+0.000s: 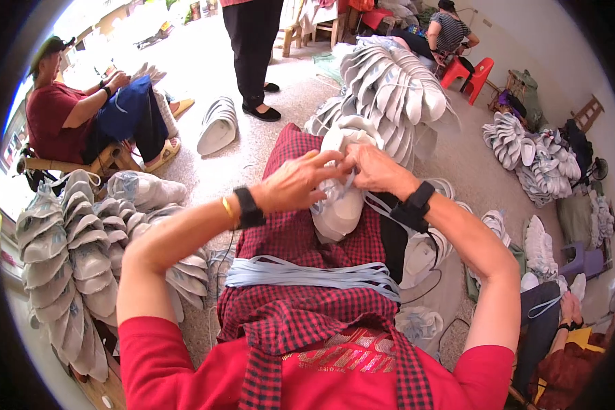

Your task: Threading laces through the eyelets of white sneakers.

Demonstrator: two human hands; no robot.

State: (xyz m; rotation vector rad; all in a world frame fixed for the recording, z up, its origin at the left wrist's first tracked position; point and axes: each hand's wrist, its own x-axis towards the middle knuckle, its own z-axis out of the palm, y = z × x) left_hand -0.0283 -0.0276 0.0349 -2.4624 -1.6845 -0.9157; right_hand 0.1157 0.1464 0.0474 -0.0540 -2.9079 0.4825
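A white shoe upper (342, 213) with light blue lacing rests on my lap, over a red-and-black checked apron (253, 236). My right hand (379, 169) is closed at the shoe's opening, its fingertips pinching a light blue shoelace (350, 180). From the other side my left hand (297, 181) reaches over the lacing, fingers apart, their tips close to those of my right hand. What lies under these fingertips is partly hidden. A bundle of light blue laces (311, 273) lies across my lap, nearer my body.
Stacked shoe uppers (75, 256) stand at my left, and a tall pile (393, 89) rises ahead. Other piles (533, 157) lie at the right. A seated person (61, 109) works at far left; another person stands ahead. A co-worker's hands (571, 307) show at lower right.
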